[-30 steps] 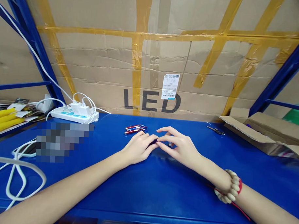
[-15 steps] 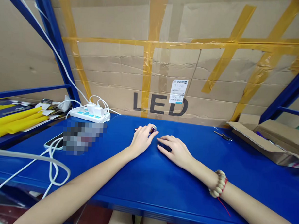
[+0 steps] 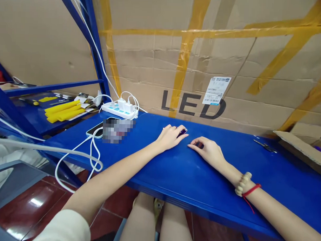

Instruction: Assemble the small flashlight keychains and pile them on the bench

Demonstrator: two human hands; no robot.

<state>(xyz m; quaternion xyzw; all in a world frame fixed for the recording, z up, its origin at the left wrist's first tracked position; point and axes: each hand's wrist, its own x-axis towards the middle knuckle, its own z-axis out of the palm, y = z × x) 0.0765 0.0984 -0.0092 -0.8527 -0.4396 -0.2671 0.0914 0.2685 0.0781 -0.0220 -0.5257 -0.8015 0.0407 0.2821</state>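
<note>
My left hand (image 3: 169, 138) rests on the blue tabletop (image 3: 158, 169), its fingers closed on a small dark purple object (image 3: 183, 131) with a pale, shiny end. Most of that object is hidden under the fingers, so its kind does not show. Just to the right, my right hand (image 3: 209, 150) lies on its side on the same surface. Its thumb and index fingertip meet in a pinch, and anything between them is too small to make out. The two hands are a short gap apart. A beaded bracelet (image 3: 244, 184) and a red cord (image 3: 251, 190) circle my right wrist.
Keys (image 3: 265, 146) lie to the right by an open cardboard box (image 3: 299, 148). To the left are a phone (image 3: 97, 129), a white cable (image 3: 94, 157), a power strip (image 3: 115, 110) and yellow rolls (image 3: 64, 112). A large LED carton (image 3: 151, 71) stands behind.
The view has swung left and down, showing my legs and the floor. My right thumb and fingers, slightly apart before, now meet. My left hand still holds the purple object.
</note>
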